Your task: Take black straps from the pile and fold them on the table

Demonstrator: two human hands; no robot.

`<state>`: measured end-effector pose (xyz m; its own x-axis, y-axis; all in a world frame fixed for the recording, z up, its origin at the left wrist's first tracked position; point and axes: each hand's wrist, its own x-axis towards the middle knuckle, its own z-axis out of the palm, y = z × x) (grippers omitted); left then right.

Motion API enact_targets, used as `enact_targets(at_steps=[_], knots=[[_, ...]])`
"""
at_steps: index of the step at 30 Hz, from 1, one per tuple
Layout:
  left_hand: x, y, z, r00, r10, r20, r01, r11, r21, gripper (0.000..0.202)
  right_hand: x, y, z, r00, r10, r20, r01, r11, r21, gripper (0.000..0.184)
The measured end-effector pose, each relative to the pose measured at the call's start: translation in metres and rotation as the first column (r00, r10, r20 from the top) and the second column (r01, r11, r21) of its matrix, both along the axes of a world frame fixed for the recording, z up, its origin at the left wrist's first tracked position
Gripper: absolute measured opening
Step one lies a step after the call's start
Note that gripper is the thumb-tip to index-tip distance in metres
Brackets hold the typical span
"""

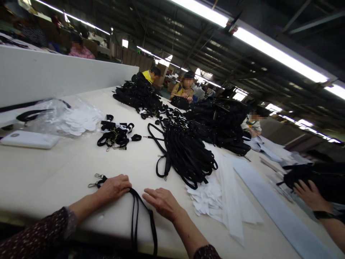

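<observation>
A black strap (137, 196) with metal swivel hooks (95, 181) at one end lies near the table's front edge. My left hand (115, 187) is closed over it beside the hooks. Past that hand, its loops run right and hang down over the edge. My right hand (161, 202) is just right of the strap, fingers stretched out and holding nothing that I can see. Farther up the table are a bundle of long black straps (185, 154) and a smaller pile of bound black straps with hooks (115, 135). White cut pieces (206, 199) lie right of my right hand.
A plastic bag of white pieces (79, 117) and a white box-like object (30, 139) are at left. Black bags (218, 122) are heaped at the back. White sheets (231, 201) lie at right, near a co-worker's hand (312, 196) on black fabric. Other people sit beyond.
</observation>
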<state>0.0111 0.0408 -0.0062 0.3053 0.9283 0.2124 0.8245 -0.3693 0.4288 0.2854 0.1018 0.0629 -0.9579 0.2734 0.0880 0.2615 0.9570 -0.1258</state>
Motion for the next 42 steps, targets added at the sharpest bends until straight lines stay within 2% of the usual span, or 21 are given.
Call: enact_targets(at_steps=[2,5,8,11,14,17,21,26,31,35,40,42], knots=[[-0.001,0.000,0.000,1.000,-0.005,0.001,0.005,1.000,0.001,0.020,-0.009,0.005,0.000,0.995,0.074,-0.060,-0.075,0.997,0.001,0.039],[-0.001,0.001,0.001,1.000,-0.012,0.005,0.012,1.000,-0.001,0.020,-0.022,0.008,-0.001,0.980,0.199,-0.013,-0.200,0.980,-0.018,0.042],[-0.002,0.001,0.001,1.000,-0.015,0.015,0.015,1.000,-0.002,0.021,-0.030,0.007,-0.001,0.979,0.200,0.048,-0.195,0.976,-0.102,0.033],[-0.002,0.002,0.002,0.999,-0.014,0.030,0.015,1.000,-0.013,0.021,-0.031,0.005,0.000,0.987,0.157,0.045,-0.146,0.971,-0.187,0.023],[-0.002,0.002,0.002,0.999,-0.010,0.043,0.011,0.999,-0.039,0.021,-0.032,0.002,0.000,0.992,0.116,0.046,-0.103,0.968,-0.228,0.024],[-0.004,0.003,0.004,0.998,-0.008,0.058,0.012,0.997,-0.070,0.022,-0.036,-0.001,-0.003,0.998,0.028,0.064,-0.015,0.981,-0.194,0.024],[-0.014,0.006,0.011,0.997,-0.002,0.071,0.010,0.993,-0.115,0.023,-0.048,-0.006,-0.012,0.986,-0.148,0.082,0.158,0.980,-0.125,0.015],[-0.029,0.005,0.023,0.998,0.036,0.058,-0.026,0.985,-0.171,0.025,-0.062,-0.013,-0.019,0.953,-0.299,0.057,0.302,0.952,-0.056,0.018],[-0.033,0.004,0.027,0.998,0.025,0.064,-0.011,0.978,-0.207,0.026,-0.070,-0.025,-0.025,0.903,-0.427,0.051,0.428,0.903,-0.020,0.018],[-0.033,0.002,0.027,0.996,0.037,0.079,-0.018,0.975,-0.222,0.026,-0.072,-0.035,-0.037,0.880,-0.474,-0.018,0.473,0.880,-0.038,0.010],[-0.029,-0.004,0.020,0.992,0.080,0.094,-0.056,0.970,-0.236,0.026,-0.078,-0.037,-0.049,0.868,-0.453,-0.203,0.447,0.891,-0.080,0.011],[-0.028,-0.006,0.016,0.989,0.102,0.109,-0.073,0.968,-0.241,0.027,-0.082,-0.035,-0.052,0.862,-0.456,-0.222,0.437,0.890,-0.129,0.007]])
